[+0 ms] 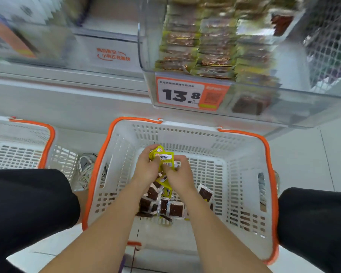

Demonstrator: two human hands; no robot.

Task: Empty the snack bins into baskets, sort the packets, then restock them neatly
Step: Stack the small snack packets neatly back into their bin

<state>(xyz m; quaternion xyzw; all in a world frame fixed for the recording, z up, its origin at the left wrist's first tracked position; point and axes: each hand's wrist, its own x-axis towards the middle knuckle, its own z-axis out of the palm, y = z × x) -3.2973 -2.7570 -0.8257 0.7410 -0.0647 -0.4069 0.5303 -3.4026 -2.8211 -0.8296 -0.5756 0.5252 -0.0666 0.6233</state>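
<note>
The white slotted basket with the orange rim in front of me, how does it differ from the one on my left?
The front basket holds snack packets, some gripped by the left hand and right hand; the left basket shows only bare floor. The front basket is nearly whole in view; the left basket is cut off. Both are white slotted plastic with orange rims.

Your left hand [146,170] and right hand [180,176] are bare, forearms [110,223] too. Black shorts [28,201] fill both lower corners; a silver-white laced sneaker [86,166] shows at middle left.
</note>
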